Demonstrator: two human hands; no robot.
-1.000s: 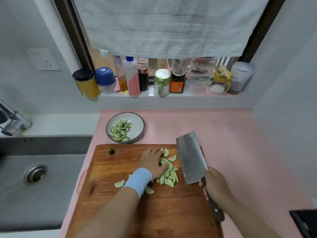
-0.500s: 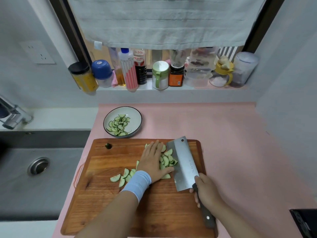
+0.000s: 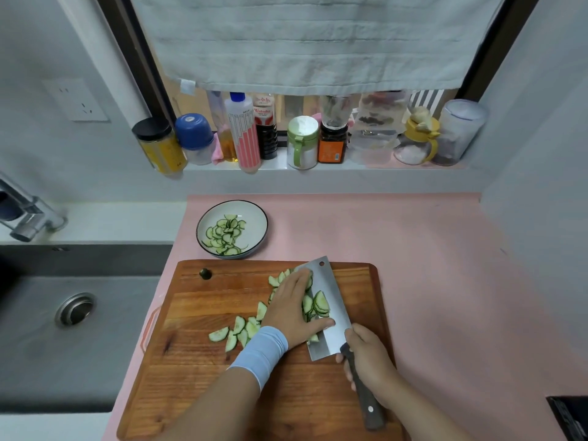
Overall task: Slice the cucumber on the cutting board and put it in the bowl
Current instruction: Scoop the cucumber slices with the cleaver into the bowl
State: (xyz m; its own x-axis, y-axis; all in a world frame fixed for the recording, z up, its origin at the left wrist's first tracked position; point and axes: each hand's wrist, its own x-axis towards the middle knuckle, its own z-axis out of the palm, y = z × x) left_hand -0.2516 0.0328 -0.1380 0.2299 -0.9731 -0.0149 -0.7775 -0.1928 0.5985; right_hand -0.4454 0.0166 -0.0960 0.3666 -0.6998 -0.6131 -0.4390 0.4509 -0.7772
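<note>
**Slices pressed against the blade**

Our left hand point(image 3: 292, 310), fingers straight and together, presses cucumber slices point(image 3: 319, 303) against the cleaver point(image 3: 332, 284) near the cutting board's point(image 3: 206, 370) far edge. More slices lie beside the wrist. Our right hand point(image 3: 369, 361) grips the handle. The bowl point(image 3: 264, 224) sits just beyond that edge.

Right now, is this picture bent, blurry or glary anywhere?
Head view: the wide lens splays the window frame outward. The light is soft and even, with faint shadow under the left hand. The cleaver shows a dull sheen, no hard glare. The cucumber slices look sharp, but small print on the sill bottles is unreadable.
</note>
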